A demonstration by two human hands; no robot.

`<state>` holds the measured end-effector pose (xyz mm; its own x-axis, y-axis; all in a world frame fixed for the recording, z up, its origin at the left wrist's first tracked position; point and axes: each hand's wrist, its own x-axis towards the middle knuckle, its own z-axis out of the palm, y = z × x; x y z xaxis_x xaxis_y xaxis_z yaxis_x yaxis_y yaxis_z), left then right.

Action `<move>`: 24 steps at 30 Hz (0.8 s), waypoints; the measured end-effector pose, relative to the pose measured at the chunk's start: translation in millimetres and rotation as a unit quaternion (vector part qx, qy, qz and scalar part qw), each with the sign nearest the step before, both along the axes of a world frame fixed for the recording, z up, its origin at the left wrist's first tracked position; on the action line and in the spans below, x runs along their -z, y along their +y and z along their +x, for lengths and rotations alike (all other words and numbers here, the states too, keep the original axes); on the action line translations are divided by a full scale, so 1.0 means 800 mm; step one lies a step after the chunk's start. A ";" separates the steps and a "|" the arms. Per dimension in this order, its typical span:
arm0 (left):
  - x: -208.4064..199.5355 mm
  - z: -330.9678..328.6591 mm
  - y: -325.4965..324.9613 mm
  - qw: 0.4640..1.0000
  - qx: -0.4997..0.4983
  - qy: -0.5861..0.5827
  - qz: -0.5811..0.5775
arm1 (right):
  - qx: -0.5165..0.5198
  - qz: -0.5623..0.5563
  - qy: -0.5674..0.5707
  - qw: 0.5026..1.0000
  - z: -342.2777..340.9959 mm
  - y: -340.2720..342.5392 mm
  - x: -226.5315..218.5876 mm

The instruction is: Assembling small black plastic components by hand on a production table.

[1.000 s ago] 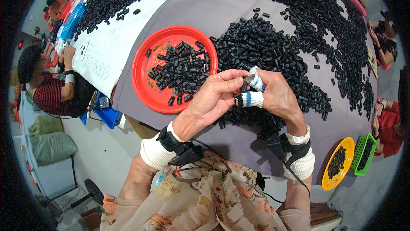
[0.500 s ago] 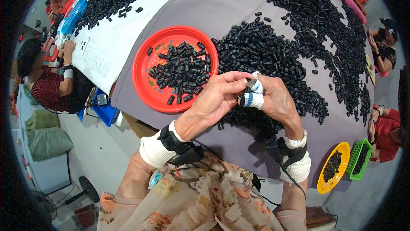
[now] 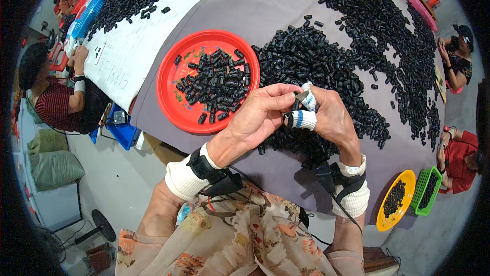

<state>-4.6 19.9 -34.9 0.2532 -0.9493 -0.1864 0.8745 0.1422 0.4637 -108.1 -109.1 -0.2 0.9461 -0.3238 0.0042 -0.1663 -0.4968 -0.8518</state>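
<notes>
My left hand (image 3: 260,111) pinches a small black cylindrical part (image 3: 296,104) between thumb and fingers, mostly hidden by them. Against it, my right hand (image 3: 331,115) is closed on a small flat grey blade-like piece (image 3: 302,95); its exact kind is too small to tell. White finger covers with blue stripes (image 3: 303,120) wrap the right thumb and a finger. Both hands meet above the near edge of a large heap of black cylindrical parts (image 3: 311,67). To their left, a round red tray (image 3: 170,103) holds many similar parts.
More black parts (image 3: 372,26) spread over the grey-covered table (image 3: 245,0). A yellow plate (image 3: 407,194) and a green basket (image 3: 421,193) stand at the right edge. People sit left and right. A white-covered table (image 3: 122,54) with another heap adjoins at left.
The grey blade-like piece has tilted and shifted slightly up and right against the black part. Both hands stay nearly in place. The view has shifted slightly.
</notes>
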 end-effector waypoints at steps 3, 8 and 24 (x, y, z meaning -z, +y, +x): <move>-0.002 0.000 -0.001 1.000 0.000 -0.004 0.011 | 0.003 -0.001 -0.013 1.000 0.000 0.000 0.003; -0.003 -0.002 -0.003 0.999 -0.007 -0.022 0.024 | 0.002 -0.007 -0.003 1.000 -0.001 0.000 0.007; 0.007 -0.003 -0.003 0.999 0.005 0.033 -0.014 | 0.096 0.076 -0.032 0.992 -0.013 0.006 -0.016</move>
